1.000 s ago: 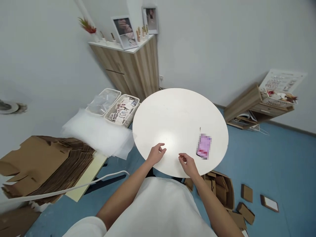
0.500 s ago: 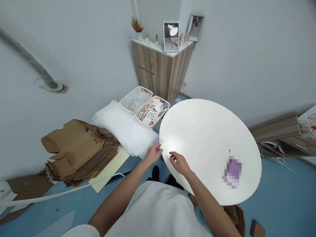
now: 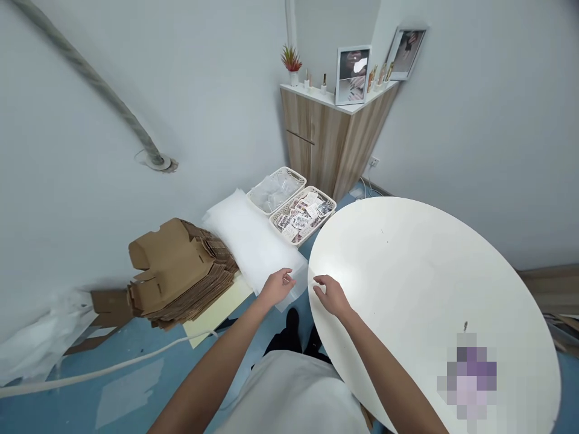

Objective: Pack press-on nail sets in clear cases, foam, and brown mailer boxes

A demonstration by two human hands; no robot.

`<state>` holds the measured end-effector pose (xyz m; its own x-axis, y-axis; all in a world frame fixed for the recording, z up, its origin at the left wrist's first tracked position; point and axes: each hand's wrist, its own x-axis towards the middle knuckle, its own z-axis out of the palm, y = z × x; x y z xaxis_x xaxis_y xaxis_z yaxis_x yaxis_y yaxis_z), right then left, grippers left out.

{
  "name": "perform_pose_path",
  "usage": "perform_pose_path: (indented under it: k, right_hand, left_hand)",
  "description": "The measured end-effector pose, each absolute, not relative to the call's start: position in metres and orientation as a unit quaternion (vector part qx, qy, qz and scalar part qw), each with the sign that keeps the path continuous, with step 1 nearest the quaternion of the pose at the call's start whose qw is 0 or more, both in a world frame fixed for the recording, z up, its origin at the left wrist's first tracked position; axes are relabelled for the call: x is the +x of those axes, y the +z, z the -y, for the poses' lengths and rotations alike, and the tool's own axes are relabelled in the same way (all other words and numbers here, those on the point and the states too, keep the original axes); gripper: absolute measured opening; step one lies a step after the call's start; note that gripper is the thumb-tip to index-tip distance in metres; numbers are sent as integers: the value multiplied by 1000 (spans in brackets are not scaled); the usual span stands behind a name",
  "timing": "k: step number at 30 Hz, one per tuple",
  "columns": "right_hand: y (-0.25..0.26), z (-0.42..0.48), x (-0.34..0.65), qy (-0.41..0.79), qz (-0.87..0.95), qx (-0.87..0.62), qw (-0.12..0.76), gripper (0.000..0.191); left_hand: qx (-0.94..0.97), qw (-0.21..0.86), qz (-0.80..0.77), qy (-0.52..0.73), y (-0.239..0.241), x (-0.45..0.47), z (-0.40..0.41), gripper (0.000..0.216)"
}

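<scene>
My left hand (image 3: 277, 288) hovers over the near end of a stack of thin white translucent sheets (image 3: 253, 241). Its fingers are bent and apart, and I see nothing held in them. Over the left edge of the white round table (image 3: 407, 265) is my right hand (image 3: 333, 295), fingers loosely curved with a gap to the thumb, holding nothing visible. Whether either hand touches the surface under it I cannot tell.
Flattened brown cardboard boxes (image 3: 176, 271) are piled left of the sheets. Behind stand a basket of clear bags (image 3: 275, 190) and a basket of printed cards (image 3: 303, 216). A wooden cabinet (image 3: 325, 132) fills the corner. A blurred purple item (image 3: 473, 374) lies on the table.
The view has swung left, so the table and cabinet sit further right. My left hand has come further over the sheets, and the gap between my hands is wider.
</scene>
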<state>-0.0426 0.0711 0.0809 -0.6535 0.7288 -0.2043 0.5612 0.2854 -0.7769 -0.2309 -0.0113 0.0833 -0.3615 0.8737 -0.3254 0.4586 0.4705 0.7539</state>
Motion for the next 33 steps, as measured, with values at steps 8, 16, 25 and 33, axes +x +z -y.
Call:
perform_pose_path:
  k: [8,16,25,33]
  right_hand:
    - [80,-121,-95,411,819,-390,90,29]
    - [64,-170,-171,354,837,-416,42,33]
    - [36,-198,-220,291,846,-446,-36,38]
    - [21,-210,-238,279,826,-482,-82,37]
  left_hand:
    - [497,274,-787,243,86,-277,-43,38]
    - [579,242,-766,136,68,-341,-116,37]
    - [586,250,-771,29,41,-368,-162,27]
    - [611,243,-753,30,28,-371,-174,26]
